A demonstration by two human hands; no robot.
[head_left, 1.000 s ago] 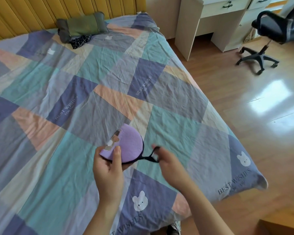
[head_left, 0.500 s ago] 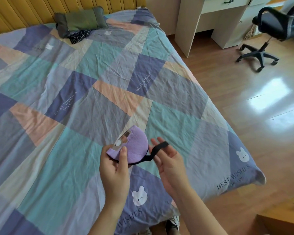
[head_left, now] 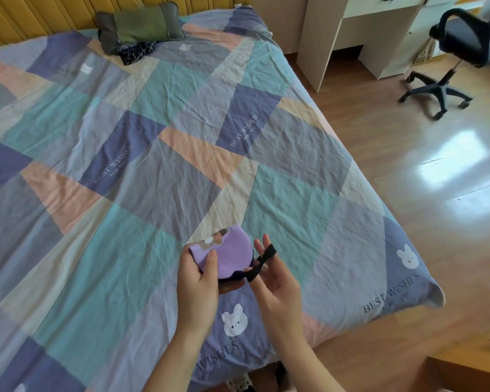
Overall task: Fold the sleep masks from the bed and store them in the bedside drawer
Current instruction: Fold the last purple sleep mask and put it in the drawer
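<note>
Quilt patches read "BEST WISHES FOR YOU", with white bunnies. Above its near edge, left hand grips a soft purple half-round mask, folded; right hand pinches its flat black strap, other fingers spread.

Bed with pillow, dark cloth

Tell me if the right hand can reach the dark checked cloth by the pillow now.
Probably not: the dark checked cloth lies far up the patchwork bed, by the green pillow, and the right hand is busy pinching the black elastic strap.
</note>
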